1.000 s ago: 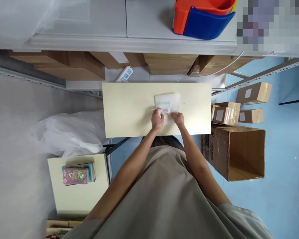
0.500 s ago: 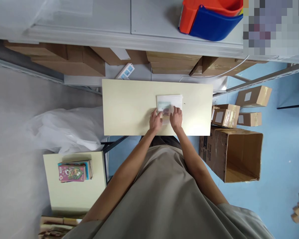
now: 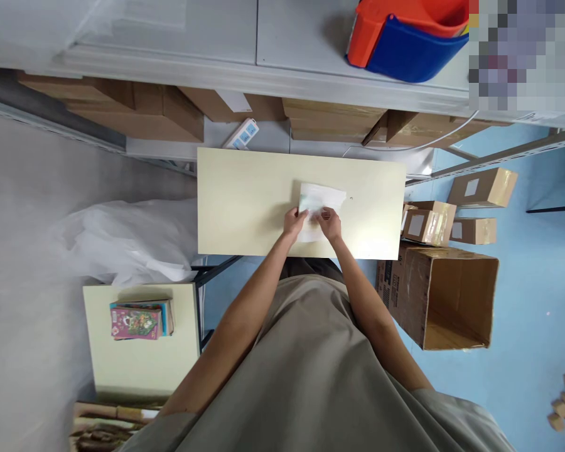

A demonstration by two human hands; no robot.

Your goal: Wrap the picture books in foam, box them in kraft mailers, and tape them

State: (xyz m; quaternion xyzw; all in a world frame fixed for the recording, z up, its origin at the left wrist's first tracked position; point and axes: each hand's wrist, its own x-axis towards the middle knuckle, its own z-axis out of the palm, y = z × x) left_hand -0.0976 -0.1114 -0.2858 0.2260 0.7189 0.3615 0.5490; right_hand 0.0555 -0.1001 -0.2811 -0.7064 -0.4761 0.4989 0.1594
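Head view: two bare hands at work over a pale yellow, rectangular bench (image 3: 245,201), seen from above. A flat, white, rectangular packet (image 3: 324,194) with a faint greenish patch lies on the bench, slightly right of its middle and near the wearer. The left hand (image 3: 294,223) holds the packet's left edge, thumb laid over the top, fingers closed about the margin. The right hand (image 3: 330,225) is over the packet's right part, its fingers curled inward; whether they pinch the material cannot be told.

Beyond the bench stands a grey metal shelf unit (image 3: 216,72), carrying a red-orange and blue plastic holder (image 3: 414,53) on top and brown cardboard boxes (image 3: 336,119) below, with a white power strip (image 3: 243,134). To the right, an open brown cardboard carton (image 3: 459,301) rests on the blue floor (image 3: 522,314). To the left, a small stack of colourful books (image 3: 136,321) lies on a pale yellow side table (image 3: 141,367), near crumpled white plastic sheeting (image 3: 132,238).
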